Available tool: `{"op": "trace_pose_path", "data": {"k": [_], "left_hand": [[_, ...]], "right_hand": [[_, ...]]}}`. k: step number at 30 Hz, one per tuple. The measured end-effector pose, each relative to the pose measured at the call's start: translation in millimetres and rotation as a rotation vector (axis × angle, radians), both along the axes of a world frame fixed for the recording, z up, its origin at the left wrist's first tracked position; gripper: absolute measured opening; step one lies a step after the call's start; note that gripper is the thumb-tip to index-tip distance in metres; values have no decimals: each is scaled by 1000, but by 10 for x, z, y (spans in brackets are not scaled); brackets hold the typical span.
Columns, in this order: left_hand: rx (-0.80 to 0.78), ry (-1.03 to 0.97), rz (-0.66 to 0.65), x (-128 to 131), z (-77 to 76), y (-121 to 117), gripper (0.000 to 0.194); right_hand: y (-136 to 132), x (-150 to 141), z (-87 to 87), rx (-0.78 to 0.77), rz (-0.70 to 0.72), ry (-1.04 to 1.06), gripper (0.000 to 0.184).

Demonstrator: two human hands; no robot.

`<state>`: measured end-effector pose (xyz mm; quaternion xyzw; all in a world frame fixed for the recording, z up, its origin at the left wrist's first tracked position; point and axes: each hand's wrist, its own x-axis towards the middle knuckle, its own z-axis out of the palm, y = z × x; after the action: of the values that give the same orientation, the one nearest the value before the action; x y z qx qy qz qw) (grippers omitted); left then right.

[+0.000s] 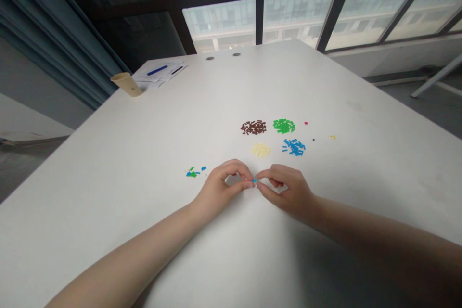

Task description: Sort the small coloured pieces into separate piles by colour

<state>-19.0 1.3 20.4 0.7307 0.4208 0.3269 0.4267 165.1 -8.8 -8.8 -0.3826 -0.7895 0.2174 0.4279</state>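
My left hand (231, 178) and my right hand (287, 185) meet over the near middle of the table. Between their fingertips is a tiny blue piece (254, 180), with something whitish or clear beside it that is too small to make out. My left thumb and forefinger pinch the blue piece. The right thumb and forefinger close in on its other side, their tips at or against it. Just beyond the hands lie a pale yellow pile (261, 149) and a blue pile (294, 147) of small flat pieces. Left of my left hand is a small mixed blue and green group (193, 172).
Farther back on the white table (202, 106) are a brown pile (253, 127) and a green pile (284, 125). A red piece (306, 123), a black dot (314, 139) and yellow bits (332, 137) lie to the right. A paper cup (127, 84) stands near papers with a blue pen (157, 70).
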Motion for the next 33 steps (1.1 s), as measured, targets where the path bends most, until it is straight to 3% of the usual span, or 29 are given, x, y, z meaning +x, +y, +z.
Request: {"op": "trace_pose_path", "data": {"k": [11,14,16,19,22,27,29,33], "left_hand": [[-32,-7,-14,6,-60,12,7],[-52,9,9,-3,-73,4,9],[-52,53,27,-9,-72,1,13],[2,163,-42,-10,-64,-1,11],[210,303,-228,4,-59,-29,9],[882,614,-635,55,0,-213,15],[999,637,-704,76,47,-293,12],[1057,647,-699,96,108,-350,10]], "right_hand": [[0,-26,-20,26,35,-17,9],[78,16,61,31,16,-72,13],[217,129,180,-2,-69,-132,15],[520,439,366,-164,-313,-307,17],[791,778,422,-273,-545,-578,18],[915,954,295,-390,-578,-814,17],[899,922,268,-410,-580,-842,18],[893,882,261,-451,-585,-857,19]]}}
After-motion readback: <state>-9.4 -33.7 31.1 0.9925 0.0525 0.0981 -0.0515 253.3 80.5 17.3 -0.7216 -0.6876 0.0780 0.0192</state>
